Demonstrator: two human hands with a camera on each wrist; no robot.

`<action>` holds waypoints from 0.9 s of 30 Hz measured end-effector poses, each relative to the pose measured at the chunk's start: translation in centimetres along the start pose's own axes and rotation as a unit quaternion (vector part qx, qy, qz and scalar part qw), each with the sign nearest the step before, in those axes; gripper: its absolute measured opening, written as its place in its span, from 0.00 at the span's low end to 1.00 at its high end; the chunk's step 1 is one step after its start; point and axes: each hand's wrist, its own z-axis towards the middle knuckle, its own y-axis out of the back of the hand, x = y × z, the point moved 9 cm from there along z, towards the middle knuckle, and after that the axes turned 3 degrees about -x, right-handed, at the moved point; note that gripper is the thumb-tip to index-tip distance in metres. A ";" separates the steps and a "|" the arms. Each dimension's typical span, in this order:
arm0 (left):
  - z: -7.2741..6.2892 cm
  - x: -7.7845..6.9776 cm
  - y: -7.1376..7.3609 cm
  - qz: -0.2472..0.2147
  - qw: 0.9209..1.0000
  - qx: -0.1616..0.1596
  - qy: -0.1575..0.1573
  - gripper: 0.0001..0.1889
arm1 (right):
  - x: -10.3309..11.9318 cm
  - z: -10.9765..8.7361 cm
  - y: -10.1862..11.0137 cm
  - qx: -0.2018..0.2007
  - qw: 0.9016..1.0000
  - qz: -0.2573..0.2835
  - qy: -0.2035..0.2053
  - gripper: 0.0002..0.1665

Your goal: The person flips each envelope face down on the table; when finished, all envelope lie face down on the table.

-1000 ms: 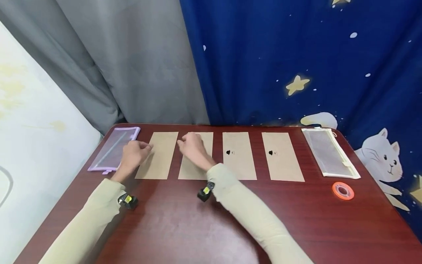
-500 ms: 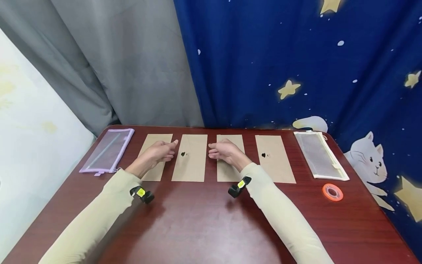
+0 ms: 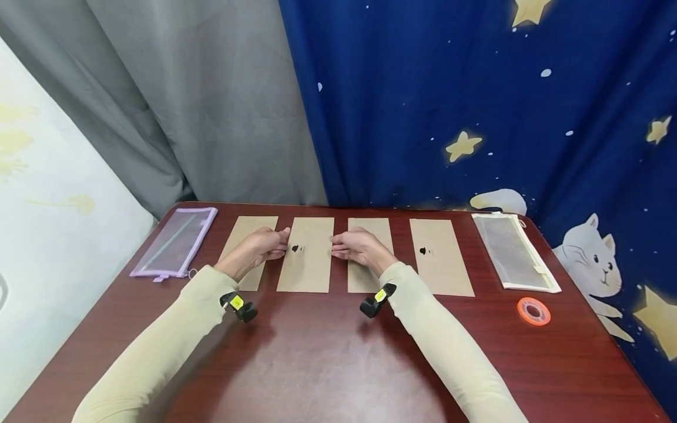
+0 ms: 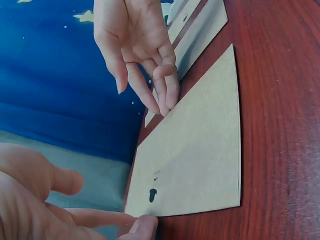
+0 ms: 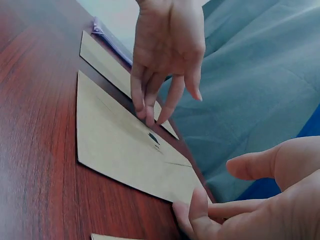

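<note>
A thin, tan kraft-paper rectangle (image 3: 309, 267) with a small black hat print lies flat on the table between my hands. My left hand (image 3: 259, 249) touches its left edge with extended fingertips, the thumb raised apart from it. At the opposite edge, my right hand (image 3: 362, 247) rests its fingertips, also with the thumb lifted. Both wrist views show this rectangle (image 4: 200, 150) lying flat, with neither hand curled round it. Similar kraft rectangles lie on either side, the left one (image 3: 245, 232) and the right one (image 3: 378, 232) partly hidden beneath my hands and wrists.
Another kraft rectangle (image 3: 449, 264) with a hat print lies farther right. A purple-edged mesh zip pouch (image 3: 174, 241) is at the table's left, a white-edged one (image 3: 515, 252) at the right. Nearby lies an orange ring-shaped spool (image 3: 533, 311). Curtains (image 3: 238, 117) hang behind the table.
Both hands have moved right from the leftmost rectangles. In the last half second they have drawn slightly closer together, onto the side edges of the second rectangle.
</note>
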 end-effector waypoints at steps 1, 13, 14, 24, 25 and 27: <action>0.0 -0.1 0.0 -0.005 1.000 -0.001 -0.001 0.29 | 0.2 -0.1 0.0 -0.009 1.000 -0.013 0.009 0.22; 0.2 -0.9 1.4 -0.041 0.998 -0.032 -0.027 0.21 | 1.5 -1.7 0.9 -0.156 0.971 -0.030 0.180 0.18; 0.2 -0.9 1.4 -0.050 0.998 -0.031 -0.030 0.21 | 1.4 -1.7 1.0 -0.166 0.968 -0.020 0.186 0.18; -0.3 -1.9 2.7 -0.098 0.989 -0.071 -0.081 0.20 | 1.1 -1.8 1.3 -0.198 0.960 -0.012 0.197 0.17; -0.4 -2.0 2.8 -0.104 0.988 -0.071 -0.084 0.21 | 1.0 -1.8 1.3 -0.195 0.961 -0.013 0.195 0.18; -0.5 -2.2 3.1 -0.113 0.987 -0.073 -0.084 0.21 | 0.7 -1.7 1.1 -0.183 0.965 -0.006 0.188 0.19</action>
